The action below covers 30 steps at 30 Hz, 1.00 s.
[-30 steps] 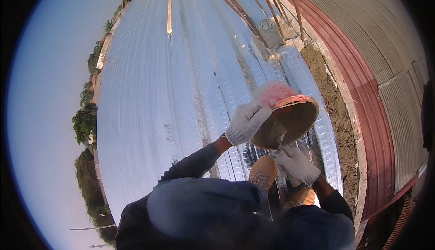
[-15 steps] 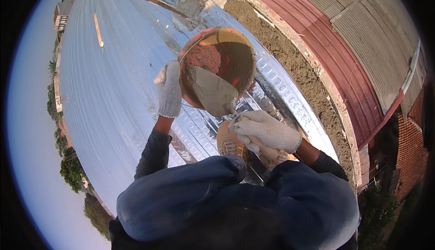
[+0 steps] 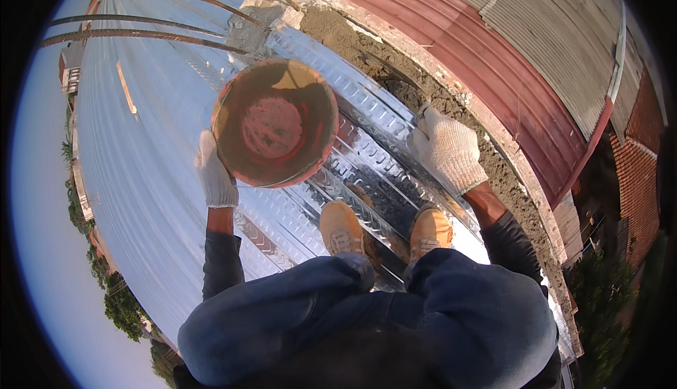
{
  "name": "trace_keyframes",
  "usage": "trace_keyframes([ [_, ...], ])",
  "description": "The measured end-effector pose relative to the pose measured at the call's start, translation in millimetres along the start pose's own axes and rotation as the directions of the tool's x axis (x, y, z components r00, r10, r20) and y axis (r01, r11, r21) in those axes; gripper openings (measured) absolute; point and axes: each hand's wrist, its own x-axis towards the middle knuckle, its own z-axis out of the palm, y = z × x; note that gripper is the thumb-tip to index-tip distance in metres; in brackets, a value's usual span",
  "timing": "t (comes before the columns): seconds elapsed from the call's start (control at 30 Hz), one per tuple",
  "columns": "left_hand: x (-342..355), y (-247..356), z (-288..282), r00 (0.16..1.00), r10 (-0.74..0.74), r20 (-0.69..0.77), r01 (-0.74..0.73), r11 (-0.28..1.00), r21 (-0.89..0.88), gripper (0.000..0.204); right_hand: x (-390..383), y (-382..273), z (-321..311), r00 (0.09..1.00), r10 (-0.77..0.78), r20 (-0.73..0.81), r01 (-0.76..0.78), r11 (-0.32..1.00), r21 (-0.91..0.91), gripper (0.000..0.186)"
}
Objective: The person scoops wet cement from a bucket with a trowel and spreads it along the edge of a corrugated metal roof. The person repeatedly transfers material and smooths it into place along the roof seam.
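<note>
My left hand [image 3: 216, 169], in a white knit glove, grips the left rim of a round bucket [image 3: 321, 118]. The bucket is tilted so its mouth faces me; grey residue coats the wall and a reddish patch marks the bottom. Along the right edge, my gloved right hand [image 3: 448, 148] is closed around the trowel [image 3: 424, 107], back of the hand upward. Little of the trowel shows, and its blade is hard to make out against the mortar. Wet grey mortar [image 3: 338, 33] lies in a long strip beside that hand, with a dark hollow just beyond the fingers.
Ribbed shiny metal decking [image 3: 162, 170] spreads left and under my shoes [image 3: 343, 227]. Several rusty rebars [image 3: 148, 35] stick out at the far left, beside a concrete lump [image 3: 254, 26]. Red metal roofing [image 3: 486, 58] borders the mortar's right side. A wood strip [image 3: 126, 87] lies on the decking.
My right hand and trowel have moved from beside the bucket, up and right to the mortar strip. The bucket and left hand have shifted left; the grey load on the trowel is out of sight.
</note>
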Motion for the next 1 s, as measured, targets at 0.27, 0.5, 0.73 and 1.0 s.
trace_keyframes([
  [0.27,-9.2,9.0,15.9,0.999,-0.028,-0.041,0.030,0.999,0.035,0.035,68.9,10.7,2.0,0.998,-0.052,0.021,0.054,0.997,-0.064,0.028],
  [0.5,-12.7,1.7,28.2,0.997,-0.072,-0.027,0.071,0.997,-0.017,0.039,98.6,21.0,11.2,0.992,-0.104,0.070,0.115,0.977,-0.179,0.028],
  [0.73,-3.0,-6.7,9.6,0.992,-0.126,-0.026,0.126,0.992,0.010,0.054,23.2,-4.0,20.1,0.974,0.004,0.226,0.032,0.987,-0.156,0.029],
  [1.0,-4.3,-36.5,7.9,0.977,-0.201,-0.072,0.203,0.979,0.034,0.062,17.2,-2.3,-14.2,0.967,0.020,0.256,-0.028,0.999,0.030,0.029],
])
